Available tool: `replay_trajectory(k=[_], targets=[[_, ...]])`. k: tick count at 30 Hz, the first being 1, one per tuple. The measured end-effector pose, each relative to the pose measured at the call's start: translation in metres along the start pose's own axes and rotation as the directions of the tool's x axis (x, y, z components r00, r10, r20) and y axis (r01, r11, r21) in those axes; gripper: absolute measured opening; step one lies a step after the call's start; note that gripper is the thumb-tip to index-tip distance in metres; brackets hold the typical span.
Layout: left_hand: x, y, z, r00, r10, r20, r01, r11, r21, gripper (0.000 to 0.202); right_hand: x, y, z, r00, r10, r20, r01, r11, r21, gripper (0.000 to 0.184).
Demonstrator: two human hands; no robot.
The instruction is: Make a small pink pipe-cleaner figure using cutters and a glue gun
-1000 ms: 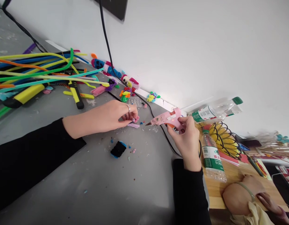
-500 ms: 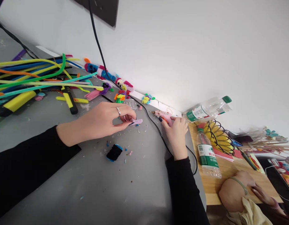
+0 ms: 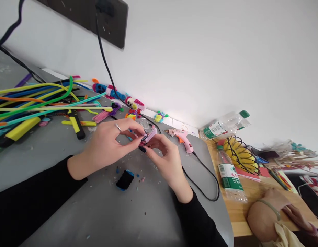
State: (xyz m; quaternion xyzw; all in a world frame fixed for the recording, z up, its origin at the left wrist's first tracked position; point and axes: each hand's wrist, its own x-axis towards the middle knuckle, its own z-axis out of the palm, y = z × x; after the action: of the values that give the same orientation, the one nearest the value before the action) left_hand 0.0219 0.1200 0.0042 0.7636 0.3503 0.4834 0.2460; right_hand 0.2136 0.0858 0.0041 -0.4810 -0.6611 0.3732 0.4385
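My left hand [image 3: 107, 142] pinches a small folded piece of pale pink pipe cleaner [image 3: 150, 136] between thumb and fingertips. From the other side, my right hand [image 3: 169, 160] closes its thumb and fingers on the same piece; their exact contact is partly hidden. Behind my right hand, a pink hot glue gun [image 3: 186, 141] lies on the grey table with its nozzle toward the left. Below my hands sits a small black fuzzy block with blue edges [image 3: 125, 180].
Several long pipe cleaners [image 3: 32, 99] and yellow-black cutters [image 3: 76, 124] lie at left. Finished fuzzy figures [image 3: 110, 92] line the wall. A black cord [image 3: 104, 61] crosses the table. Water bottles [image 3: 231, 178] and a wire basket [image 3: 241, 154] stand right, near another person's arm [image 3: 264, 216].
My right hand has left the glue gun and moved left to the pink piece in my left hand. The glue gun now lies alone. The view has tilted slightly upward.
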Motion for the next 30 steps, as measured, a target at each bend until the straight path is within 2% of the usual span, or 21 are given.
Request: replay_trajectory(k=[6,13,21,24,27,30], targets=[[-0.002,0.003,0.005,0.999,-0.014,0.040,0.015,1.000,-0.020,0.005,-0.008,0.002,-0.002,0.998,0.046,-0.052,-0.045,0.999,0.013,0.018],[-0.001,0.001,0.006,0.998,0.055,0.032,-0.056,0.998,0.026,0.009,-0.009,0.006,-0.006,0.996,0.034,-0.077,-0.035,0.999,-0.016,0.015],[-0.002,-0.003,0.008,0.990,0.144,0.006,-0.144,0.990,-0.001,0.011,-0.010,0.011,-0.008,1.000,0.010,-0.001,-0.010,0.998,-0.064,0.013],[-0.002,-0.004,0.007,0.995,0.097,0.010,-0.097,0.995,-0.012,0.004,-0.010,0.010,-0.009,0.999,-0.003,0.041,0.007,0.996,-0.084,0.015],[-0.001,-0.006,0.006,0.998,-0.007,0.065,0.009,1.000,-0.028,0.022,-0.010,0.009,-0.010,0.997,-0.016,0.079,0.024,0.994,-0.111,0.017],[0.001,-0.006,0.004,0.979,-0.103,0.174,0.117,0.990,-0.076,0.040,-0.010,0.009,-0.011,0.994,-0.020,0.105,0.033,0.992,-0.124,0.017]])
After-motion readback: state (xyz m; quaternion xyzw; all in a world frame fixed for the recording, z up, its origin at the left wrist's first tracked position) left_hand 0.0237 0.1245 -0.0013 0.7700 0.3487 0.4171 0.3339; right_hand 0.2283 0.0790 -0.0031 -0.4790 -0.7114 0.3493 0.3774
